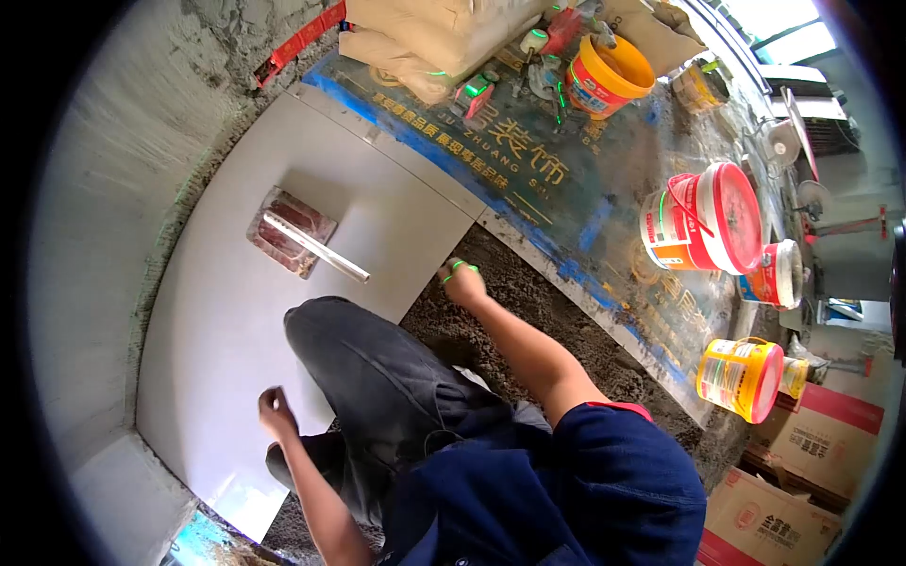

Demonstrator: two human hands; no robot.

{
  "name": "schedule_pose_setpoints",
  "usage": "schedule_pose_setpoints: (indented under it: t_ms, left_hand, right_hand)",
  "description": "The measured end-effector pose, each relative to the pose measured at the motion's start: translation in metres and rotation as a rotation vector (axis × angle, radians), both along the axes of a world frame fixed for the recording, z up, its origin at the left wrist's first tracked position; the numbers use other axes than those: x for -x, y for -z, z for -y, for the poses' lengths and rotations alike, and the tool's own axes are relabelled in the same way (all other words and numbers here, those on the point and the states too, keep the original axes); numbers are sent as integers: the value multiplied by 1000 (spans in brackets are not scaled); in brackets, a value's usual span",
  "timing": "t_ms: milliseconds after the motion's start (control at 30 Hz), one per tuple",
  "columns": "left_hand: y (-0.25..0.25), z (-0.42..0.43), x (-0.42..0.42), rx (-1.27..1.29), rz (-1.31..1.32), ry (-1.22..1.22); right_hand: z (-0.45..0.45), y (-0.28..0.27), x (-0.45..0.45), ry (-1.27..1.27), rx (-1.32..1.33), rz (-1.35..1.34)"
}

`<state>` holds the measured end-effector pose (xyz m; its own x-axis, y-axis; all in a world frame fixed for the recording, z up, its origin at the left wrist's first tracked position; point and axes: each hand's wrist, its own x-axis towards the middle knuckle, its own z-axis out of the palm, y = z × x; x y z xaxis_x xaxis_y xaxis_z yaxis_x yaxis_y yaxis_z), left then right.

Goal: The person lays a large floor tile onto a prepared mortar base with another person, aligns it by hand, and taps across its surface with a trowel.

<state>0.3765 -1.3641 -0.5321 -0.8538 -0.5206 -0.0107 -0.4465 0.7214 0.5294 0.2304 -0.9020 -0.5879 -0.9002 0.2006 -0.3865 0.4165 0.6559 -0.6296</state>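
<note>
My right hand [461, 281] is at the exposed edge of a large pale tile [377, 226], over dark, rough mortar [528, 311]. Its fingers are curled and a green laser line crosses it; anything in them is hidden. Above the tile's lower left part is my left hand [276, 413], beside my knee, with its fingers bent together; I cannot make out anything in it. A reddish-brown trowel or float [292, 231] with a pale handle lies on the tile, beyond my knee.
Printed floor covering [519, 141] borders the mortar. On it stand a red-lidded bucket [703, 217], an open orange bucket [609, 75] and a green-lit laser tool [475, 91]. Paper sacks [434, 33] are at the top, a yellow bucket [741, 377] and cartons [769, 519] at the right. A rough wall [104, 217] rises left.
</note>
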Motion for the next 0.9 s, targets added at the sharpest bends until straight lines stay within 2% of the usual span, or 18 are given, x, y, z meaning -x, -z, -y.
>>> schedule_pose_setpoints:
  t_ms: [67,100,133,167,200,267,333,400,433,467,533,633,667,700,767,833,867,900]
  left_hand:
    - [-55,20,-23,151,132,-185]
    - [-56,47,-49,201,-19,-223]
    - [-30,109,-92,349,-10,-272]
    - [-17,142,-131,472,-146,-339]
    - [-18,172,-165,262,-32,-554]
    - [-43,172,-195,271,375,-729]
    - [-59,154,-214,304,768,-671]
    - [-66,134,-226,298,1014,-552]
    - [-67,126,-233,293,1094,-504]
    - [-70,120,-248,276,1176,-463]
    - [-73,108,-277,235,1306,-398]
    - [-76,85,-304,182,1458,-266]
    - [-77,80,-311,165,1501,-208]
    - [-78,76,-317,150,1537,-158]
    - [-79,71,-325,138,1512,-149]
    - [-76,72,-319,201,1149,-507]
    - [-75,80,-313,214,1137,-309]
    - [-74,92,-301,228,1116,-110]
  right_hand:
    - [-19,-26,24,84,-18,121]
    - [-28,-28,32,110,-21,102]
    - [-38,-30,49,133,-27,68]
    - [-47,-39,66,183,15,-22]
    - [-55,-48,83,231,57,-120]
    - [-70,-67,138,321,33,-363]
    - [-78,-139,191,291,22,-674]
    - [-91,-197,259,287,28,-786]
    - [-105,-209,301,217,-89,-968]
    - [-111,-239,331,184,-83,-970]
    - [-123,-277,404,244,-250,-1004]
    - [-190,-267,544,212,-627,-998]
    - [-177,-289,554,265,-649,-991]
    - [-164,-312,563,317,-670,-982]
    - [-152,-323,582,305,-411,-866]
    - [-147,-323,603,232,-342,-815]
    - [-146,-320,612,166,-354,-807]
    - [-147,-321,619,250,-500,-636]
